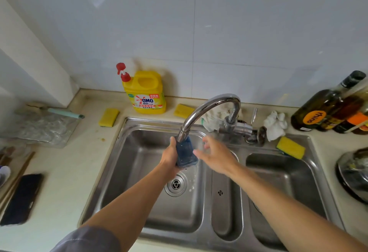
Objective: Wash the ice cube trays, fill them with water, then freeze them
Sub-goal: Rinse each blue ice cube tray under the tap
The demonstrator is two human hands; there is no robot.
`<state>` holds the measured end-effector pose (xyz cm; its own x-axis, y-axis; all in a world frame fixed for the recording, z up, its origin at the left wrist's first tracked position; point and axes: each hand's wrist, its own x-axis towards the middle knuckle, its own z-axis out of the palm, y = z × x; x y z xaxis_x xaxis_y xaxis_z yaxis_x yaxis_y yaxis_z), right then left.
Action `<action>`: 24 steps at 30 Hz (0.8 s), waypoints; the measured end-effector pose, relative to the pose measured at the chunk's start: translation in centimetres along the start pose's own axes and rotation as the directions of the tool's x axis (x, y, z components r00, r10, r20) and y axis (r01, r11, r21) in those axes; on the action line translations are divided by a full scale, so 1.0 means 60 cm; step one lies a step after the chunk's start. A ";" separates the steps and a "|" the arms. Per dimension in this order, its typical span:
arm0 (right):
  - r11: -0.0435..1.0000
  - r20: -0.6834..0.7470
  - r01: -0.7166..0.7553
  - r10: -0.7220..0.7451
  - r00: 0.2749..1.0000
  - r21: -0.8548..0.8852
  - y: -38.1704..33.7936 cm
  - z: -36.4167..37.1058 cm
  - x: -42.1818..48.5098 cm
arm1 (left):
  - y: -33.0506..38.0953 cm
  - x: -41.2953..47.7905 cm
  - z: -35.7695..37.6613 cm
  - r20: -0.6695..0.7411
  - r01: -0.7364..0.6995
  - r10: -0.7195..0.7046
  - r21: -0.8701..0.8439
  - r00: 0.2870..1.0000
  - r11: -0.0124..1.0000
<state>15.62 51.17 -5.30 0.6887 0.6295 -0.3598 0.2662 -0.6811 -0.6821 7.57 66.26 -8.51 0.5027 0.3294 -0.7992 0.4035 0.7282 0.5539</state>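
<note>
We read "OMO" in red and blue on the yellow detergent jug, which stands on the surface at eleven o'clock from the tray; the smaller print on its label is too fine for us. Between two and three o'clock a dark bottle bears an orange oval reading "rhino", and the bottles behind it are cut off by the frame edge. Our left hand grasps the blue ice cube tray, holding it on end right under the mouth of the faucet, over the left basin of the sink. Its compartments are too dark and blurred to count. Our right hand is released, fingers spread, just beside the tray at its three o'clock; blur hides whether it touches. Near eight o'clock a dark phone lies flat on the surface.
</note>
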 end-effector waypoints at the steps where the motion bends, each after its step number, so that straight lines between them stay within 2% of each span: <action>1: 1.000 0.054 -0.004 0.004 0.999 0.000 -0.012 0.018 -0.002 | 0.001 0.000 0.001 0.025 0.000 0.000 -0.004 1.000 1.000; 3: 0.999 0.082 -0.027 0.030 0.996 -0.043 -0.030 0.047 -0.001 | 0.002 0.002 0.001 0.067 -0.009 0.010 -0.007 0.998 1.000; 7: 0.988 -0.009 -0.068 0.067 0.998 -0.142 -0.042 0.074 0.001 | -0.002 0.007 -0.009 0.126 -0.021 0.019 0.015 0.992 1.000; 9: 0.996 -0.017 -0.074 0.073 0.997 -0.058 -0.041 0.076 0.001 | -0.001 0.014 -0.017 0.138 -0.056 0.049 0.047 0.989 0.997; 13: 0.937 0.044 -0.128 0.120 0.992 0.324 -0.045 0.080 0.007 | -0.003 0.031 -0.021 0.045 -0.175 0.169 0.197 0.985 0.965; 15: 0.916 0.042 -0.143 0.138 0.990 0.376 -0.047 0.087 0.008 | -0.006 0.036 -0.019 0.010 -0.157 0.159 0.242 0.987 0.957; 18: 0.886 0.071 -0.193 0.180 0.981 0.422 -0.045 0.094 0.001 | -0.001 0.042 -0.016 0.010 -0.072 0.073 0.321 0.997 0.944; 21: 0.808 0.120 -0.255 0.226 0.967 0.531 -0.039 0.092 -0.005 | 0.004 0.049 -0.012 -0.012 -0.126 0.153 0.506 0.988 0.853; 24: 0.773 0.124 -0.262 0.234 0.964 0.578 -0.032 0.088 -0.014 | 0.000 0.050 -0.008 0.041 -0.205 0.226 0.597 0.973 0.775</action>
<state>10.98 53.89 -7.06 0.6425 0.4944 -0.5854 -0.3642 -0.4751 -0.8010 8.75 67.55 -11.02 0.6119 0.4601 -0.6433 0.6665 0.1381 0.7326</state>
